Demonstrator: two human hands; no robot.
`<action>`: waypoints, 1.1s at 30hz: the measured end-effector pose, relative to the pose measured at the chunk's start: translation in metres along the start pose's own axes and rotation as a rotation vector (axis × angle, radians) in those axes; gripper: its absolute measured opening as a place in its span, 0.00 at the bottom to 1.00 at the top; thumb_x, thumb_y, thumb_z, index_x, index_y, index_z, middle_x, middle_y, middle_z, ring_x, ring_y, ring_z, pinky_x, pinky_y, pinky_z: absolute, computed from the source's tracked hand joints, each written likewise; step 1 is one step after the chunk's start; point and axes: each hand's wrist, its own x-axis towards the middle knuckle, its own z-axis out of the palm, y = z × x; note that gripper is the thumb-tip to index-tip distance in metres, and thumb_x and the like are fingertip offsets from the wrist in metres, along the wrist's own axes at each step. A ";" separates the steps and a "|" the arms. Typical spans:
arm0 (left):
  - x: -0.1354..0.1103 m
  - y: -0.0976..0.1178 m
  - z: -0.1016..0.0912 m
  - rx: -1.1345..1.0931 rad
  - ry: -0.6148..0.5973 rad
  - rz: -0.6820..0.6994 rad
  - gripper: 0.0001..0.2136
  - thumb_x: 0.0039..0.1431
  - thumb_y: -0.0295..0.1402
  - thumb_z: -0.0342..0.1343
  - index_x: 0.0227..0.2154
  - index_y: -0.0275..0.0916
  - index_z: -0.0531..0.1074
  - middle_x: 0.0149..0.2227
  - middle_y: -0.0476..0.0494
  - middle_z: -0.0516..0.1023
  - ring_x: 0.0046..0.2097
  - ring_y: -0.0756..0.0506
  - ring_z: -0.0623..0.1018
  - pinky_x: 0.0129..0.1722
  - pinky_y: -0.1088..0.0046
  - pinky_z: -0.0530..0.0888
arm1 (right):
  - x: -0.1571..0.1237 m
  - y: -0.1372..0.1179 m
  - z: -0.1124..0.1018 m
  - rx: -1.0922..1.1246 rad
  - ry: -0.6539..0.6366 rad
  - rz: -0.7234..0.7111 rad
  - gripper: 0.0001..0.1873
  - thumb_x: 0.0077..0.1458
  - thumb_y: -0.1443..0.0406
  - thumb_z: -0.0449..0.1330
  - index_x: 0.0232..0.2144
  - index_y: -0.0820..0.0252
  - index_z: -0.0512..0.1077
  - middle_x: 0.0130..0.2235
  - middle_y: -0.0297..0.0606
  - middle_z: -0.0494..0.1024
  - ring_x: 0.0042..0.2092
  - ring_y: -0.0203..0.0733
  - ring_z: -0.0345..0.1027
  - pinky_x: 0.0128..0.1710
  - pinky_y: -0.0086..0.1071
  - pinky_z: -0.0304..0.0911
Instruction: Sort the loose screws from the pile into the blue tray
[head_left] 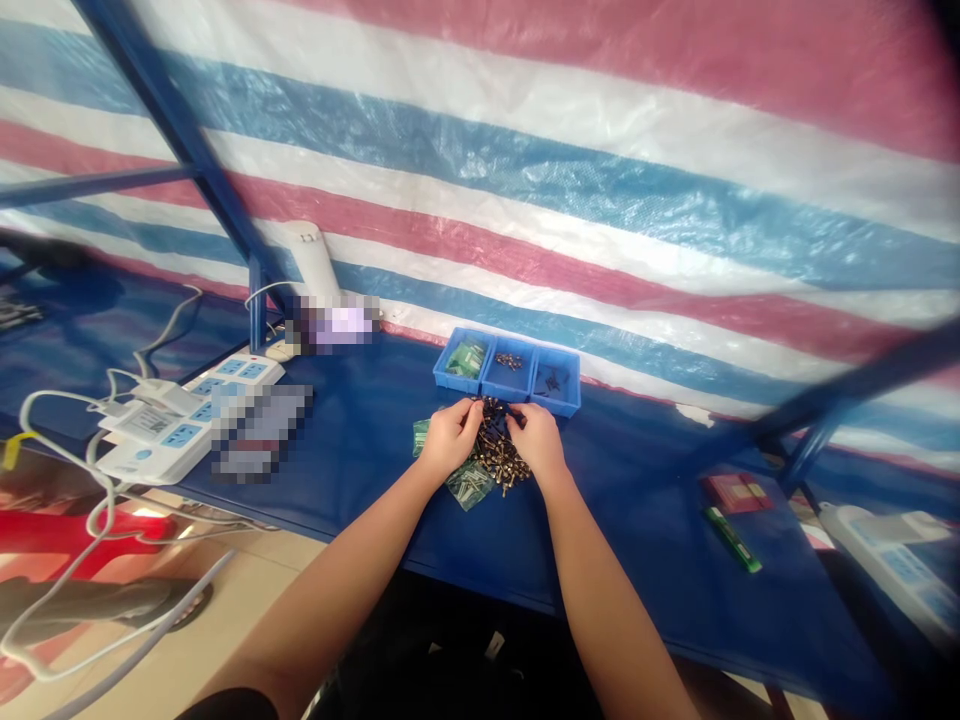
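A pile of small brass-and-black metal parts [501, 455] lies on the blue tabletop between my hands. My left hand [452, 437] is at the pile's left edge, thumb and forefinger pinched together; anything between them is too small to make out. On the other side, my right hand [536, 437] has its fingers curled in at the parts, their tips partly hidden. Small green-printed plastic packets [471, 486] lie under and beside my left hand. Just beyond stands a blue three-compartment tray [459, 383]: green packets at left, a few brass parts in the middle, dark slim pieces at right.
A white power strip [180, 430] with plugs and looping cables is at left, beside a blurred-out flat object [262, 435]. A red box [735, 493] and a green slim packet [733, 540] lie at right. Striped sheeting [525, 180] hangs behind blue frame bars.
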 end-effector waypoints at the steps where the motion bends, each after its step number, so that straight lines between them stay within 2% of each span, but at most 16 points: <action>1: 0.000 0.000 0.000 0.001 0.002 -0.001 0.19 0.67 0.42 0.44 0.24 0.38 0.69 0.19 0.51 0.69 0.24 0.50 0.69 0.27 0.75 0.63 | 0.000 0.000 0.000 -0.014 -0.014 -0.015 0.14 0.55 0.66 0.58 0.43 0.58 0.77 0.42 0.43 0.78 0.43 0.49 0.70 0.49 0.41 0.64; 6: -0.001 0.000 0.001 0.004 0.000 0.005 0.19 0.67 0.41 0.44 0.24 0.38 0.69 0.19 0.51 0.69 0.24 0.51 0.69 0.27 0.75 0.63 | -0.001 -0.004 -0.002 -0.041 -0.065 -0.055 0.10 0.56 0.68 0.58 0.38 0.57 0.78 0.40 0.43 0.78 0.43 0.49 0.68 0.48 0.40 0.63; 10: 0.000 0.000 0.001 0.011 -0.001 0.020 0.19 0.67 0.41 0.44 0.24 0.38 0.68 0.20 0.51 0.70 0.25 0.51 0.69 0.27 0.76 0.63 | -0.002 -0.012 -0.004 0.023 -0.034 -0.067 0.08 0.56 0.67 0.58 0.35 0.57 0.78 0.36 0.43 0.78 0.42 0.49 0.68 0.46 0.41 0.64; 13: 0.000 0.000 0.001 0.012 0.003 0.035 0.16 0.66 0.40 0.45 0.28 0.38 0.71 0.22 0.50 0.72 0.26 0.51 0.71 0.28 0.76 0.65 | -0.001 -0.020 -0.004 0.253 0.020 -0.003 0.08 0.56 0.64 0.58 0.35 0.58 0.77 0.35 0.40 0.78 0.37 0.45 0.70 0.42 0.39 0.66; 15: 0.000 0.000 0.002 0.002 -0.001 0.050 0.13 0.65 0.40 0.48 0.34 0.38 0.73 0.25 0.50 0.74 0.27 0.51 0.72 0.30 0.76 0.67 | 0.000 -0.025 -0.003 0.442 0.046 0.070 0.09 0.56 0.62 0.58 0.36 0.58 0.76 0.35 0.39 0.79 0.35 0.43 0.72 0.40 0.38 0.68; 18: 0.000 -0.003 0.005 -0.014 -0.054 0.091 0.11 0.64 0.38 0.50 0.44 0.40 0.72 0.29 0.50 0.77 0.29 0.50 0.75 0.32 0.76 0.69 | 0.000 -0.031 -0.002 0.706 0.052 0.145 0.12 0.55 0.59 0.59 0.38 0.58 0.77 0.39 0.40 0.80 0.39 0.44 0.74 0.42 0.38 0.69; 20: -0.001 -0.005 0.007 -0.014 -0.089 0.114 0.12 0.64 0.37 0.50 0.46 0.41 0.72 0.31 0.49 0.78 0.31 0.49 0.76 0.32 0.76 0.70 | 0.000 -0.036 -0.001 0.822 0.060 0.167 0.13 0.54 0.58 0.61 0.39 0.58 0.77 0.40 0.41 0.81 0.41 0.45 0.75 0.43 0.38 0.70; 25: -0.001 -0.009 0.009 -0.005 -0.073 0.123 0.11 0.64 0.38 0.51 0.45 0.41 0.72 0.33 0.48 0.79 0.32 0.49 0.77 0.34 0.75 0.71 | -0.003 -0.045 -0.002 0.878 0.103 0.191 0.12 0.51 0.57 0.64 0.34 0.59 0.76 0.35 0.40 0.80 0.37 0.44 0.75 0.40 0.36 0.70; 29: -0.001 -0.004 0.006 -0.010 -0.045 0.124 0.11 0.66 0.38 0.48 0.43 0.41 0.72 0.34 0.47 0.79 0.33 0.48 0.77 0.35 0.75 0.70 | -0.004 -0.047 -0.004 0.915 0.069 0.177 0.12 0.50 0.57 0.65 0.33 0.59 0.76 0.34 0.39 0.80 0.36 0.43 0.75 0.40 0.36 0.71; 33: -0.001 0.002 0.002 -0.033 -0.074 0.114 0.12 0.67 0.38 0.46 0.38 0.39 0.72 0.30 0.48 0.77 0.30 0.50 0.75 0.33 0.76 0.69 | -0.004 -0.049 -0.006 0.928 0.011 0.137 0.13 0.51 0.57 0.65 0.36 0.58 0.77 0.36 0.40 0.81 0.37 0.44 0.76 0.41 0.37 0.71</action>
